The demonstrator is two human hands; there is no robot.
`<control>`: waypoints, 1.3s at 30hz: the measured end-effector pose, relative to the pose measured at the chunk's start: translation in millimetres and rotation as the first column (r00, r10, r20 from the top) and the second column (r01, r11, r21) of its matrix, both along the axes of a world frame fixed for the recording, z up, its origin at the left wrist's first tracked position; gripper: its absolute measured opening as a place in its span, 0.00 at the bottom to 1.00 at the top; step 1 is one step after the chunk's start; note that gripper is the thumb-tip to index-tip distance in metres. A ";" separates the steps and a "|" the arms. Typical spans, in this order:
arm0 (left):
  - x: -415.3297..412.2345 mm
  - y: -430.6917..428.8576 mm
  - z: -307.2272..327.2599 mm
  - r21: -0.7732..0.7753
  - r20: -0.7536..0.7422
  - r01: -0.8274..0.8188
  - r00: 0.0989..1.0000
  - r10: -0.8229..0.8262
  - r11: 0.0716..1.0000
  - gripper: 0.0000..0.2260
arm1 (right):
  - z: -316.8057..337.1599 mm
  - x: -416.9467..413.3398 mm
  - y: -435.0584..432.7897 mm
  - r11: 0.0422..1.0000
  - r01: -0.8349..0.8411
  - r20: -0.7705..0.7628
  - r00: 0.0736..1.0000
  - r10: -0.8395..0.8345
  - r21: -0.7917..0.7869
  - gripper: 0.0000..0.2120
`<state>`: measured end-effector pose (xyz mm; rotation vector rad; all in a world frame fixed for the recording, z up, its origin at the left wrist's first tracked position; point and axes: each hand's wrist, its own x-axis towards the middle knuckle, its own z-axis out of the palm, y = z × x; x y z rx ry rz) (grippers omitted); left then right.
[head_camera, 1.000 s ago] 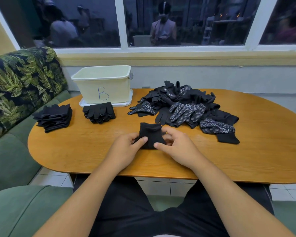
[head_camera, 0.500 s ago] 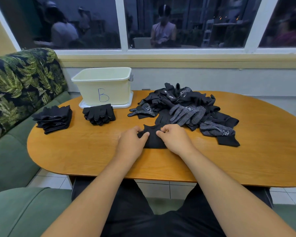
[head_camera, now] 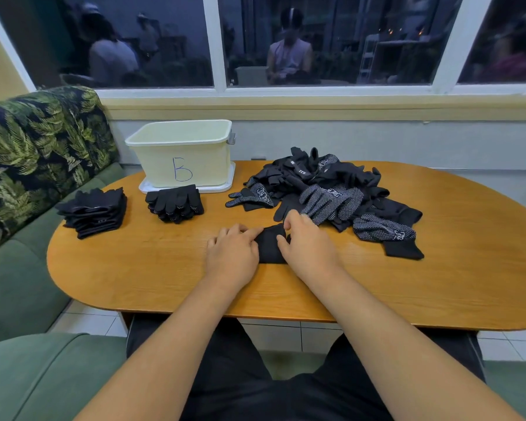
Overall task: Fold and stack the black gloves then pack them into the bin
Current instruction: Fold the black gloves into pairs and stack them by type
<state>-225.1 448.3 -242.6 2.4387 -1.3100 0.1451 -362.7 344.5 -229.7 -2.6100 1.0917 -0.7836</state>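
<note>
A: Where's the glove being worked on?

B: Flat on the tabletop (head_camera: 438, 284), towards its near edge, between both hands. It's a half-folded glove (head_camera: 271, 247), a small dark rectangle. The left hand (head_camera: 233, 256) lies palm-down beside it with the forefinger stretched onto its left edge. It is pressing rather than gripping, I'd say to pin the fold. The right hand (head_camera: 308, 250) has its fingers curled over the far right corner with the thumb against the cloth, pinching it there.

A: Why that corner?

B: My guess is that it's the loose end, being squared up or turned over while the other side is held flat.

A: And the rest?

B: Two lots of folded gloves sit to the left. The taller stack (head_camera: 93, 212) is near the tabletop's left end. The smaller stack (head_camera: 175, 203) is just in front of the bin (head_camera: 207, 165), a cream tub marked B standing on a white lid (head_camera: 225, 186) at the back left. I can't see inside it. The loose pile (head_camera: 325, 189) of unfolded gloves, some dotted, sprawls just beyond the right hand and to its right.

A: Anything in the way?

B: The pile's nearest glove fingers lie almost against the right hand's knuckles, so a snag is possible. A leaf-print sofa (head_camera: 28, 153) borders the left end, beside the taller stack.
</note>
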 end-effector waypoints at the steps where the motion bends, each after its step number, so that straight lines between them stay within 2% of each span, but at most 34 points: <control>1: 1.2 0.3 1.1 0.004 -0.016 -0.004 1.000 0.004 1.000 0.22 | -2.4 -1.5 -2.5 0.996 -0.060 -0.011 0.998 0.059 -0.074 0.10; 4: 6.3 1.7 3.4 0.018 -0.031 0.005 1.000 -0.004 1.000 0.22 | -9.0 -0.6 -17.4 0.927 -0.308 -0.145 0.948 0.282 -0.215 0.17; 6: 11.8 4.0 2.7 -0.003 -0.036 0.017 0.999 -0.017 1.000 0.22 | -9.8 0.8 -23.2 0.900 -0.408 -0.212 0.903 0.373 -0.152 0.22; 9: 16.5 11.0 0.7 -0.111 -0.026 0.105 0.994 -0.109 0.988 0.18 | -10.8 -0.5 -23.2 0.903 -0.427 -0.169 0.894 0.415 -0.041 0.25; 11: 16.9 17.3 0.5 -0.167 0.020 0.276 0.961 -0.277 0.946 0.13 | -11.4 -3.1 -22.6 0.908 -0.418 -0.113 0.903 0.415 -0.012 0.24; 13: 17.6 24.5 2.1 -0.157 0.030 0.432 0.901 -0.432 0.888 0.08 | -12.1 -5.5 -22.9 0.911 -0.412 -0.083 0.908 0.411 0.003 0.23; 15: 18.2 27.7 4.3 -0.085 0.039 0.497 0.868 -0.495 0.864 0.11 | -12.0 -7.7 -22.6 0.910 -0.415 -0.060 0.908 0.415 0.016 0.21; 19: 18.0 24.4 4.2 -0.085 0.067 0.470 0.882 -0.466 0.878 0.10 | -7.1 -13.9 -15.0 0.898 -0.439 -0.036 0.898 0.439 0.008 0.15; 24: 13.6 23.7 6.3 -0.174 0.028 0.435 0.899 -0.437 0.883 0.09 | -6.8 -16.0 -8.2 0.908 -0.417 -0.038 0.909 0.416 -0.035 0.17; 27: 10.5 25.5 7.7 -0.270 -0.047 0.402 0.902 -0.429 0.875 0.08 | -4.2 -18.8 -11.9 0.907 -0.402 0.101 0.915 0.391 0.123 0.09; 29: 6.0 27.0 12.3 -0.418 -0.225 0.293 0.884 -0.410 0.860 0.05 | 0.2 -21.2 -14.8 0.848 -0.450 0.271 0.884 0.380 0.280 0.05; 31: 2.3 27.9 20.1 -0.550 -0.447 0.132 0.788 -0.424 0.825 0.05 | 5.5 -22.5 -13.2 0.733 -0.535 0.471 0.819 0.328 0.420 0.03; 33: 1.1 27.7 28.3 -0.592 -0.647 -0.009 0.602 -0.469 0.806 0.08 | 10.4 -22.1 -8.8 0.633 -0.603 0.607 0.753 0.253 0.485 0.06; 35: 6.3 28.4 32.0 -0.571 -0.783 -0.127 0.382 -0.491 0.811 0.12 | 10.6 -20.2 -6.5 0.579 -0.633 0.668 0.719 0.193 0.514 0.07; 37: 15.2 30.1 31.3 -0.522 -0.851 -0.144 0.154 -0.502 0.841 0.25 | 9.9 -18.4 -5.2 0.544 -0.645 0.700 0.700 0.140 0.537 0.08; 39: 19.9 30.7 31.4 -0.482 -0.876 -0.088 0.028 -0.481 0.872 0.35 | 10.2 -18.2 -5.2 0.553 -0.638 0.705 0.699 0.123 0.536 0.08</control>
